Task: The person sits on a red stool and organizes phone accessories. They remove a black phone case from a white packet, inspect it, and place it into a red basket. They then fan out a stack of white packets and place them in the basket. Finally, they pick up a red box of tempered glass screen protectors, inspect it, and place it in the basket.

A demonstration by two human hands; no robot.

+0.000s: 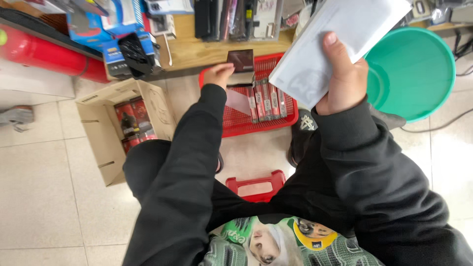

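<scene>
My left hand (218, 75) reaches forward and grips a small dark box (241, 65) held upright over the red plastic basket (283, 120). Several similar narrow boxes (266, 101) stand in a row inside that basket. My right hand (342, 74) is raised at the upper right and is closed on a stack of white flat packets (330, 42), thumb on top. Both arms are in black sleeves.
An open cardboard box (106, 143) with red packs stands on the tiled floor at the left. A green plastic tub (419, 69) sits at the right. A wooden shelf (197, 49) with boxed goods runs along the top. A red stool (256, 184) is under me.
</scene>
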